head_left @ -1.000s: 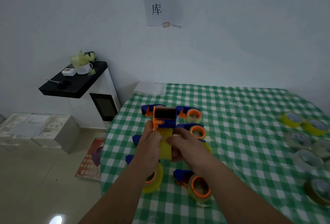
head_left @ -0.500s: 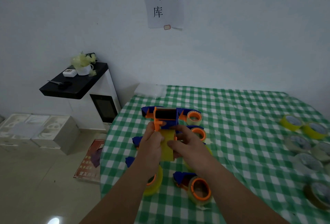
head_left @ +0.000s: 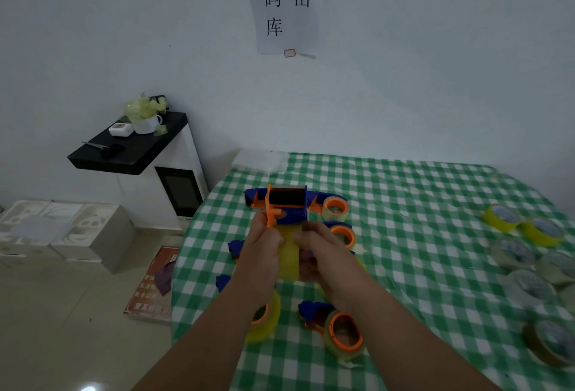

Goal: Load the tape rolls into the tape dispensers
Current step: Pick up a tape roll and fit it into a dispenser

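Over the green-checked tablecloth (head_left: 404, 204), your left hand (head_left: 261, 253) and right hand (head_left: 323, 250) both grip the blue-and-orange plastic tape dispenser (head_left: 287, 205), seating its yellow tape roll (head_left: 289, 253); next, probably thread the tape end forward.

You hold a blue-and-orange tape dispenser (head_left: 287, 207) with a yellow tape roll (head_left: 289, 255) over a green-and-white checked tablecloth (head_left: 420, 235). At three o'clock lie yellow and clear loose rolls (head_left: 525, 244); at ten o'clock stands a black-topped white cabinet (head_left: 137, 154).

Bare forearms, bare hands (head_left: 289, 253), no sleeves visible.
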